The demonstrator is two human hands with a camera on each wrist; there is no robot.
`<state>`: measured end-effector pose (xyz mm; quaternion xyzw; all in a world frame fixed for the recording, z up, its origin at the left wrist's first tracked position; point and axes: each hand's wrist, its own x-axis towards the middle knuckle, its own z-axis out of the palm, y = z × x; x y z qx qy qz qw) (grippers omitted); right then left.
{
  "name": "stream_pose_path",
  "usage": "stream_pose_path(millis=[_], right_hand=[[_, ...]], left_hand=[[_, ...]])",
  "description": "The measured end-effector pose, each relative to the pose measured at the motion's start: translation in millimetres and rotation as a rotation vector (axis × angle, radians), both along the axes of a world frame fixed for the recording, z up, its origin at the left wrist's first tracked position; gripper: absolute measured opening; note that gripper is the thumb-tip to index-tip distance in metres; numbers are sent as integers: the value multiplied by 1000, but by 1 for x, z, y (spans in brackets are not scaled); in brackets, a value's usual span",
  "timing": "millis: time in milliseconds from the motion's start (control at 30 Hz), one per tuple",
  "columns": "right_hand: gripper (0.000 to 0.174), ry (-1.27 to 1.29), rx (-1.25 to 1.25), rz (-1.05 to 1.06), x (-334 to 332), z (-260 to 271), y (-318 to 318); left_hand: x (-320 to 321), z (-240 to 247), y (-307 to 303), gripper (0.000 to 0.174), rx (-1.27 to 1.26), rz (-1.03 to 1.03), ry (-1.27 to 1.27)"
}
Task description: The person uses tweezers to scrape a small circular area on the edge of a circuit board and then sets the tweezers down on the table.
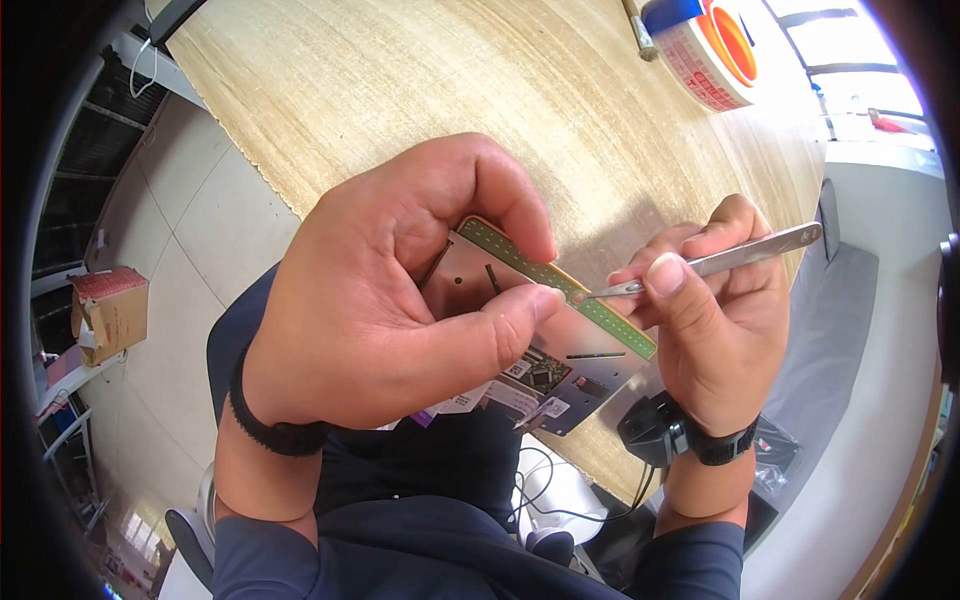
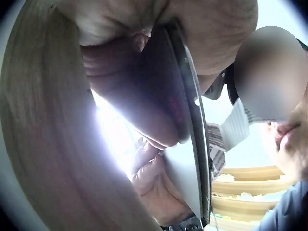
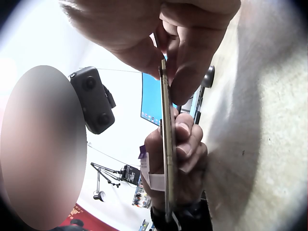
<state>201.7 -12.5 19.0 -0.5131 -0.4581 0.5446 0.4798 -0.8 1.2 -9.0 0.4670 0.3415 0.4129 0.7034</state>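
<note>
My left hand (image 1: 400, 290) grips a flat metal-backed panel (image 1: 560, 335) with a green perforated strip (image 1: 610, 323) along its upper edge, thumb on the near face. Paper labels and a small circuit board show on its lower part. My right hand (image 1: 725, 310) pinches metal tweezers (image 1: 755, 248), their tips at the green strip just beside my left thumb. In the left wrist view the panel (image 2: 195, 125) stands edge-on in the left hand (image 2: 130, 86). The right wrist view shows its thin edge (image 3: 167, 144) between the left hand's fingers (image 3: 190, 144) and thumb; the tweezers cannot be made out there.
The wooden table (image 1: 400, 80) lies beyond the hands. At its far right stand a white tub (image 1: 700, 60) with an orange opening and a brush (image 1: 640, 30). A cardboard box (image 1: 110, 310) is off to the left, and cables (image 1: 590, 515) hang below the panel.
</note>
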Motion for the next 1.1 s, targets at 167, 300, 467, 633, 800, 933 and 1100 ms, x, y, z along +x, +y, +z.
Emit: stream_pose_path(millis=[167,300,467,633,800,933,1100], right_hand=[[24,-10,10,13,1,-1,0],[23,-22,25,16,2,-2,1],[23,-31,26,10,1,-2,0],[22,-28,30,12,1,-4,0],[23,-32,14,-2,0,-3,-1],[23,-28,12,8,1,-3,0],[23,2,7,8,1,-3,-1]], left_hand=[[-1,1,0,28,-19,6,2],[-1,-1,0,28,8,4,0],[2,1,-2,28,-2,43,-19],[1,-1,-1,28,14,35,-22],[0,-1,-1,28,41,44,5],[1,-2,-1,28,71,52,26],[1,-2,-2,28,57,58,1]])
